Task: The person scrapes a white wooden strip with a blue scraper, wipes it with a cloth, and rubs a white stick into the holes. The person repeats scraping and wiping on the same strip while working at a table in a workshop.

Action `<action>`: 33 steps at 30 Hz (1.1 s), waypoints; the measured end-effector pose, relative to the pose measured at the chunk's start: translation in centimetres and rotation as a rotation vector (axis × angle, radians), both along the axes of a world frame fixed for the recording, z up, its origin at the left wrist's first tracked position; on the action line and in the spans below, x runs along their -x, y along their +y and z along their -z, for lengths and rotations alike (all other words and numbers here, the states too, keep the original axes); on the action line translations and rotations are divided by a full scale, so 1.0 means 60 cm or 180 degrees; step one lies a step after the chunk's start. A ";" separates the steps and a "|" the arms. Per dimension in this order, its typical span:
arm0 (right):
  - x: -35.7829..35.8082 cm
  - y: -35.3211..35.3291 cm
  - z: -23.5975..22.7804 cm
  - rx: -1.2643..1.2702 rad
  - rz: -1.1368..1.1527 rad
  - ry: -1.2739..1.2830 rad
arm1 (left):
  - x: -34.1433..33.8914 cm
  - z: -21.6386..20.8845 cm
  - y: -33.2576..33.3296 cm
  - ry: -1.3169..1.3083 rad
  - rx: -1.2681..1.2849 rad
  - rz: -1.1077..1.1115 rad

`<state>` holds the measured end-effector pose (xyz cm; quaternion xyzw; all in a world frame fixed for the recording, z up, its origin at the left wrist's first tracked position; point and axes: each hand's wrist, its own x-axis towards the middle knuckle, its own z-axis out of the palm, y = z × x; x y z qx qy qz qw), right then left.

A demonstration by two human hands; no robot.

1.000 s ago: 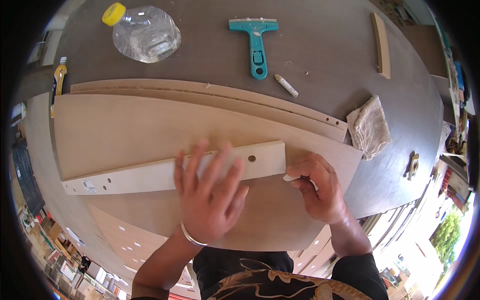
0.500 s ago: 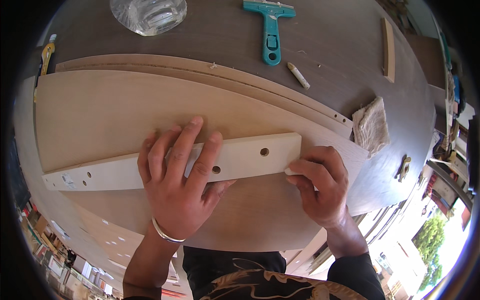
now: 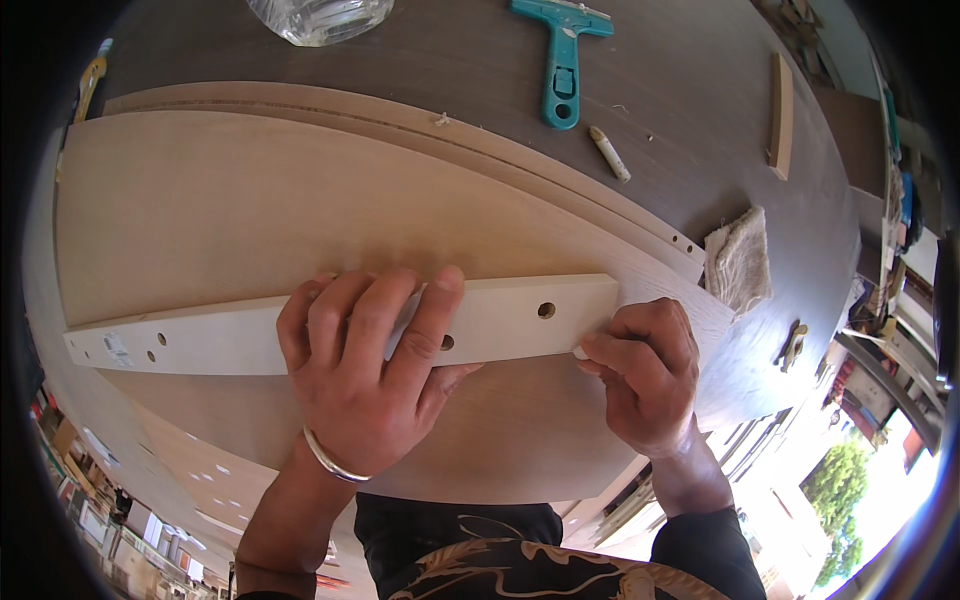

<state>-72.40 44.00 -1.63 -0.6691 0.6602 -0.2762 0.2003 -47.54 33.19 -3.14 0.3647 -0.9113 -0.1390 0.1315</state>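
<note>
A long pale wooden rail (image 3: 520,290) with drilled holes lies aslant over a wide light-brown board (image 3: 240,200). My left hand (image 3: 375,360) grips the rail near its middle, fingers curled over the far edge and thumb at the near edge. At the rail's right end, my right hand (image 3: 650,375) is closed in a pinch. A small white piece (image 3: 580,352) shows at its fingertips, against the rail's near corner; most of it is hidden by the fingers.
Beyond the boards, a teal scraper (image 3: 563,75), a whitish crayon-like stick (image 3: 610,155) and a clear plastic bag (image 3: 325,15) lie on the dark table. A folded cloth (image 3: 738,260) touches the board's right side. A wood strip (image 3: 780,115) and a small metal piece (image 3: 794,346) lie farther right.
The view has shifted slightly. My left fingers have curled in more along the rail. My right hand stays at the rail's end corner, its fingers slightly shifted.
</note>
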 end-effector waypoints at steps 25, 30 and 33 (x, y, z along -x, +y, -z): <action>-0.005 -0.013 0.006 0.0246 -0.0385 0.0247 | 0.001 0.001 -0.001 0.0043 0.0020 0.0042; -0.002 -0.016 0.002 0.0224 -0.0247 0.0389 | 0.000 0.004 -0.003 0.0158 -0.0005 0.0031; -0.004 -0.014 0.005 0.0234 -0.0275 0.0383 | 0.001 0.002 -0.001 0.0098 0.0049 0.0028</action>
